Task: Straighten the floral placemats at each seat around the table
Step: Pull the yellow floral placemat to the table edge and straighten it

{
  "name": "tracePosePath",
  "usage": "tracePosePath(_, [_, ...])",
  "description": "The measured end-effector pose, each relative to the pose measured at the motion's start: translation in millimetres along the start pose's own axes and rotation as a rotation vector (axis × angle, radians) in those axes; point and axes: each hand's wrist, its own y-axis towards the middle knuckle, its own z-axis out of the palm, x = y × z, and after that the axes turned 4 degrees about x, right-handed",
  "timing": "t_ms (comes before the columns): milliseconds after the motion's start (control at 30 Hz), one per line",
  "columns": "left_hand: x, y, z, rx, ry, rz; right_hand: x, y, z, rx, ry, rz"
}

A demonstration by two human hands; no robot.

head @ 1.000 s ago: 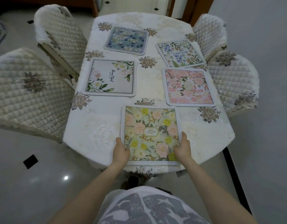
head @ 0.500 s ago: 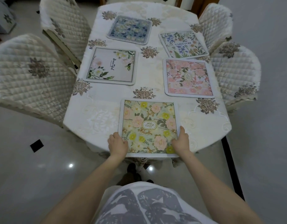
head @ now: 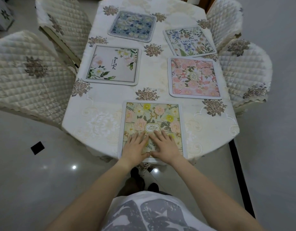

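A yellow-and-pink floral placemat lies at the near end of the table, square to the edge. My left hand and my right hand rest flat side by side on its near half, fingers spread, holding nothing. Farther up lie a white placemat with script lettering on the left, a pink floral placemat on the right, a blue floral placemat at the far end and a white-and-blue botanical placemat at the far right, turned at a slight angle.
Quilted cream chairs stand around the table: two on the left and two on the right. A cream embroidered tablecloth covers the table. Glossy tiled floor lies on both sides.
Both hands left the near placemat's lower corners and came together flat on its middle. The view has moved closer to the table.
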Motion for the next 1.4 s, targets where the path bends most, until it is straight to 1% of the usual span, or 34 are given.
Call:
tracePosePath(100, [11,-3,0,-0.008,-0.039,-0.014,-7,-2,-1,-0.001,0.017,0.016])
tracePosePath(267, [35,-17,-6,-0.005,-0.110,-0.096,-32,-20,-7,-0.042,0.115,0.089])
tracePosePath(433, [24,-20,-18,-0.004,-0.121,-0.142,-29,-26,-15,-0.037,0.168,0.125])
tracePosePath(500, [17,-20,-28,-0.057,-0.159,-0.167,-22,-27,-23,-0.095,0.236,0.115])
tracePosePath(633, [5,-30,-51,-0.232,-0.282,-0.219,-8,-31,-40,-0.272,0.300,0.058])
tracePosePath(733, [-1,-42,-65,-0.346,-0.276,-0.214,3,-34,-51,-0.373,0.305,-0.006])
tracePosePath(867, [-2,-62,-74,-0.425,-0.227,-0.218,24,-33,-58,-0.443,0.318,-0.049])
tracePosePath(1000, [9,-87,-69,-0.447,-0.220,-0.274,49,-34,-47,-0.426,0.358,-0.037])
tracePosePath(1100, [25,-106,-58,-0.456,-0.223,-0.312,68,-33,-33,-0.378,0.357,-0.031])
tracePosePath(1200, [49,-119,-51,-0.452,-0.215,-0.304,91,-24,-24,-0.341,0.278,-0.058])
tracePosePath(1400, [121,-135,-64,-0.432,-0.188,-0.270,164,17,-16,-0.362,0.194,-0.051])
